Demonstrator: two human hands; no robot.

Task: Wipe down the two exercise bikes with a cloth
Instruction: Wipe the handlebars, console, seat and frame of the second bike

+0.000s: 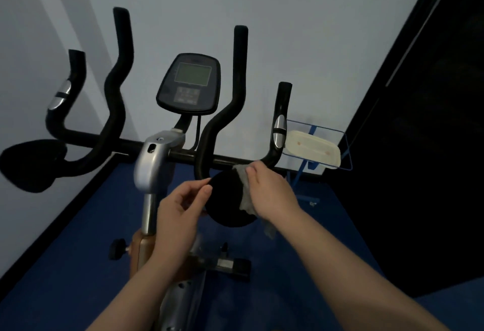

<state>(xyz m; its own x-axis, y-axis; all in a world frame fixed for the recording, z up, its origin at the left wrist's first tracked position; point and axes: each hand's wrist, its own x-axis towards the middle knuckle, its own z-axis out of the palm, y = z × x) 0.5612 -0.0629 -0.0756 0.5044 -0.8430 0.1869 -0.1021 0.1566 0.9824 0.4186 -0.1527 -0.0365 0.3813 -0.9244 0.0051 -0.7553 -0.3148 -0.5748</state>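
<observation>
An exercise bike (pixel 154 163) stands right before me, with black curved handlebars (pixel 222 121), a grey console (pixel 190 83) and a silver stem. A round black elbow pad (pixel 225 199) sits on the right side of the handlebar. My right hand (pixel 272 192) presses a grey cloth (pixel 245 192) against the pad's right part, fingers curled over the cloth. My left hand (pixel 180 207) pinches the pad's left rim between thumb and fingers. A second black pad (pixel 31 165) shows at the left. Only one bike is in view.
A white wall rises behind the handlebars. Blue floor mat (pixel 78 239) lies under the bike. A blue wire rack (pixel 337 147) holding a cream-coloured lidded container (pixel 313 148) stands at the right, beside a dark wall or door (pixel 424 147). A black knob (pixel 117 249) juts from the frame.
</observation>
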